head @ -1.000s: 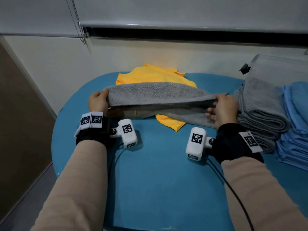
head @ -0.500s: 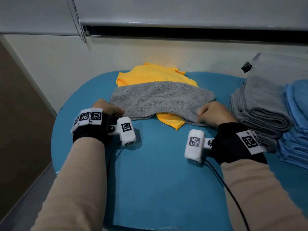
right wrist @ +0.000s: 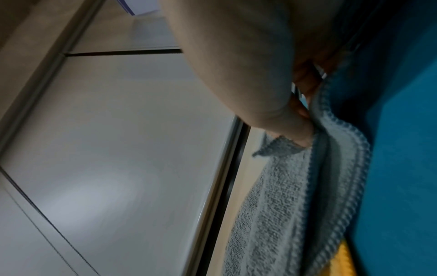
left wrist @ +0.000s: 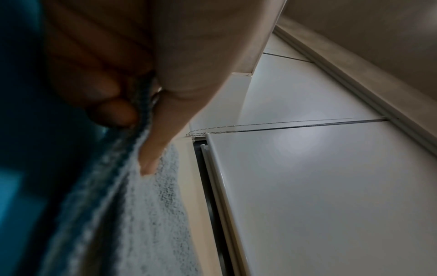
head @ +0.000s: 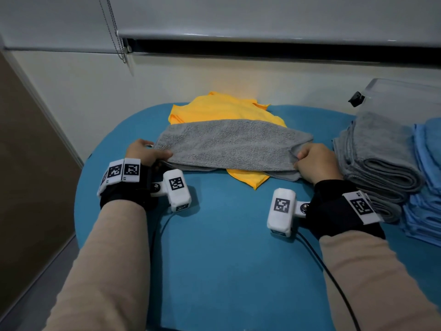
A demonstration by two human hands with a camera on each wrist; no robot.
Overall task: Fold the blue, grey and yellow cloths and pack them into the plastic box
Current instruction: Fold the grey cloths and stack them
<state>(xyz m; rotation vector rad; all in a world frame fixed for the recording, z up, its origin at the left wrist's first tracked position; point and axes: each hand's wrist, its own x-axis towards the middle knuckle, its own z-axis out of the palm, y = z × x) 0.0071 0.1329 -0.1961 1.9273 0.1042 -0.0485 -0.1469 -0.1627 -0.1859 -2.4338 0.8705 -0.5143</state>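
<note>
A grey cloth (head: 233,144), folded into a long band, lies across the blue table (head: 226,247) on top of a yellow cloth (head: 222,111). My left hand (head: 148,152) pinches the band's near left corner, thumb on top, as the left wrist view shows with the grey cloth (left wrist: 151,205) under the thumb. My right hand (head: 315,163) pinches the near right corner; in the right wrist view the thumb presses the grey cloth (right wrist: 283,196) layers together. A yellow tip (head: 248,177) pokes out below the grey band.
At the right stand a stack of folded grey cloths (head: 377,158) and a stack of folded blue cloths (head: 427,187). Behind them is the clear plastic box (head: 401,99). A wall with a blind cord (head: 114,27) runs along the table's far edge.
Both hands brought the grey cloth's far edge toward me, laying it over the near half into a band. They now hold the near corners slightly raised.
</note>
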